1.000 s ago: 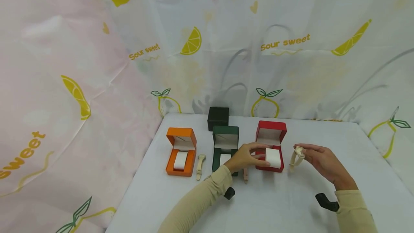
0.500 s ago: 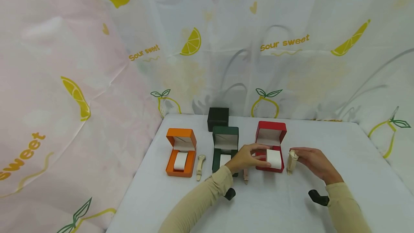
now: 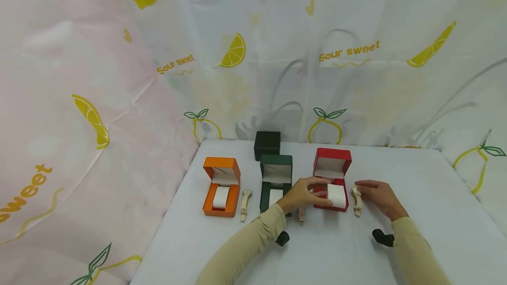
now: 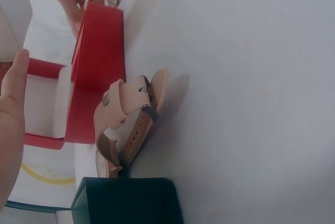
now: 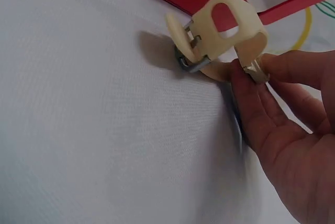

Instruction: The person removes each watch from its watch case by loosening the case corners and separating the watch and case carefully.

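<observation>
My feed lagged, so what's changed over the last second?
The right hand brought the cream watch leftward and down beside the red box, and still pinches it. The left hand still holds the white cushion; the orange box and green box stayed put.

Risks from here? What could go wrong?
1. The left hand holds the white cushion by one side, so it could twist or slip.
2. The right hand pinches a cream watch close beside the red box; they might knock together.
3. The pink watch lies between the red box and green box, partly hidden in the head view; it could get nudged.
</observation>
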`<action>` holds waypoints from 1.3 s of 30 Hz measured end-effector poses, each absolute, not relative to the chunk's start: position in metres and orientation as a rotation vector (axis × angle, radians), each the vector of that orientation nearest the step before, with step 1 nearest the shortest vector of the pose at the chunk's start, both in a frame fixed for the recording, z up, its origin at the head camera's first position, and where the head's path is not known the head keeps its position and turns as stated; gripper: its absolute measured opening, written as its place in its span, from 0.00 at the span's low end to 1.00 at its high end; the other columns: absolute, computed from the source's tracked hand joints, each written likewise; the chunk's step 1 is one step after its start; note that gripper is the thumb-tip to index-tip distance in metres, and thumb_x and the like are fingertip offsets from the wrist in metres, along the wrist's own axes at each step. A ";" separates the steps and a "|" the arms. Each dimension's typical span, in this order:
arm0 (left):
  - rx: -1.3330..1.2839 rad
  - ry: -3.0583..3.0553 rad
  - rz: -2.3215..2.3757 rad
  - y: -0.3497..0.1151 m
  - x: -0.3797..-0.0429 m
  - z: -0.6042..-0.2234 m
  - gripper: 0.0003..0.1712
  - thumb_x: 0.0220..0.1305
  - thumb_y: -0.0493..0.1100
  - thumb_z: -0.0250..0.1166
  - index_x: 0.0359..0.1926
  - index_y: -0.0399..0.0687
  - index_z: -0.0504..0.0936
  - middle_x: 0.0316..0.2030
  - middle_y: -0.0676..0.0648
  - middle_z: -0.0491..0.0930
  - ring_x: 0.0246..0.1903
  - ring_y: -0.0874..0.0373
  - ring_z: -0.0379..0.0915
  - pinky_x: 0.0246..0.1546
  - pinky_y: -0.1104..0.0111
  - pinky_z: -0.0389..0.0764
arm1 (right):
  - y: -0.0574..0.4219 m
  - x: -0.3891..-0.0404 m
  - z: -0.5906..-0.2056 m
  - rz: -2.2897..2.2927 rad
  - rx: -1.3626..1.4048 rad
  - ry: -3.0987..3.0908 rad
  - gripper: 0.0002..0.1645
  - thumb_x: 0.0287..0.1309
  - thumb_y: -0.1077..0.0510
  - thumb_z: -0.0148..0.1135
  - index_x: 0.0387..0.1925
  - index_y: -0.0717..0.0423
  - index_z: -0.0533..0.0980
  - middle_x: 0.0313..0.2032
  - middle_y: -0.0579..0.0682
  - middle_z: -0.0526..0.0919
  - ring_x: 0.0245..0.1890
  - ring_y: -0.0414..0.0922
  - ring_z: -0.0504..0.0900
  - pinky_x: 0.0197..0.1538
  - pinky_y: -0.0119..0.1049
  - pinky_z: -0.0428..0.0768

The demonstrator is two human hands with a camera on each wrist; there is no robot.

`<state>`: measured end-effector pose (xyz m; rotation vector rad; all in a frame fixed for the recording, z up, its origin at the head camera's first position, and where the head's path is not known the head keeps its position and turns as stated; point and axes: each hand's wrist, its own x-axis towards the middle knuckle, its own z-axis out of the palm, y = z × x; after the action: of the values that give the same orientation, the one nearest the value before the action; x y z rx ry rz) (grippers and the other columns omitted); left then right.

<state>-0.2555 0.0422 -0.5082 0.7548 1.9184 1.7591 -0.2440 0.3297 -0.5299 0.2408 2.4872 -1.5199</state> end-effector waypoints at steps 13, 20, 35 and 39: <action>0.754 1.911 1.767 0.042 -0.254 -0.506 0.33 0.54 0.41 0.76 0.61 0.51 0.77 0.56 0.60 0.71 0.49 0.63 0.79 0.48 0.72 0.79 | 0.326 -0.244 -0.532 -1.364 0.355 2.714 0.27 0.62 0.46 0.64 0.52 0.65 0.80 0.50 0.64 0.80 0.43 0.52 0.75 0.33 0.30 0.74; 0.754 1.933 1.757 0.041 -0.254 -0.508 0.33 0.54 0.42 0.75 0.61 0.51 0.77 0.56 0.60 0.71 0.48 0.63 0.79 0.47 0.72 0.79 | 0.327 -0.248 -0.537 -1.265 0.368 2.749 0.24 0.64 0.49 0.62 0.52 0.64 0.80 0.51 0.65 0.80 0.46 0.55 0.75 0.36 0.33 0.74; 0.752 1.979 1.766 0.042 -0.258 -0.510 0.33 0.53 0.42 0.76 0.61 0.58 0.76 0.55 0.62 0.72 0.56 0.60 0.72 0.47 0.73 0.78 | 0.328 -0.243 -0.540 -1.384 0.469 2.760 0.27 0.68 0.46 0.55 0.53 0.65 0.79 0.42 0.58 0.82 0.39 0.49 0.74 0.30 0.27 0.72; 0.725 2.012 1.772 0.046 -0.263 -0.512 0.34 0.53 0.42 0.76 0.61 0.56 0.75 0.54 0.61 0.71 0.55 0.63 0.72 0.47 0.73 0.78 | 0.327 -0.240 -0.541 -1.390 0.474 2.792 0.25 0.67 0.48 0.55 0.51 0.65 0.81 0.37 0.53 0.83 0.38 0.47 0.74 0.30 0.27 0.72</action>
<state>-0.2626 0.0462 -0.5120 0.7251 2.0118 1.7716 -0.2404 0.3270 -0.5411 0.4736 2.7921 -1.3895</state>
